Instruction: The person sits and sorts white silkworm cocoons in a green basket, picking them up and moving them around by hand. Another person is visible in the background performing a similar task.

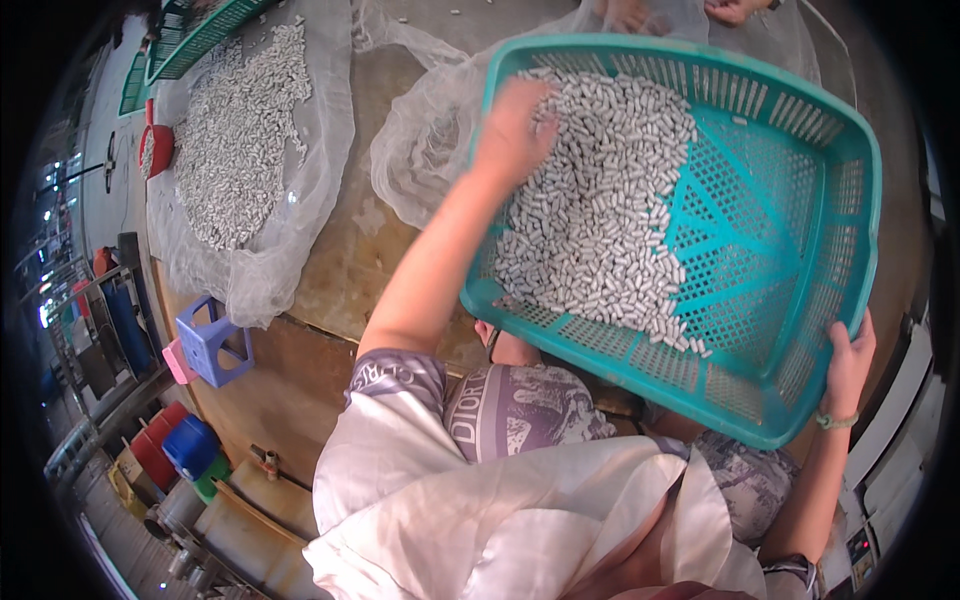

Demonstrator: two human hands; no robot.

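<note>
A large green plastic basket (770, 420) with slotted walls is held tilted over my lap. Small grey-white cylindrical pieces (610, 210) are heaped over its left part, and a bare lattice floor shows on the right. My left hand (515, 130) reaches over the basket's left rim onto the pieces, thumb and fingers apart, slightly blurred by motion. At the near right corner, my right hand (850, 362) grips the basket's rim, with its fingers partly hidden behind the wall.
More such pieces (240, 140) lie spread on white netting (320, 190) at left, beside a red scoop (155, 145) and another green basket (200, 40). Another person's hands (735, 10) show at the far edge. A purple stool (213, 340) and a blue container (193, 447) stand at lower left.
</note>
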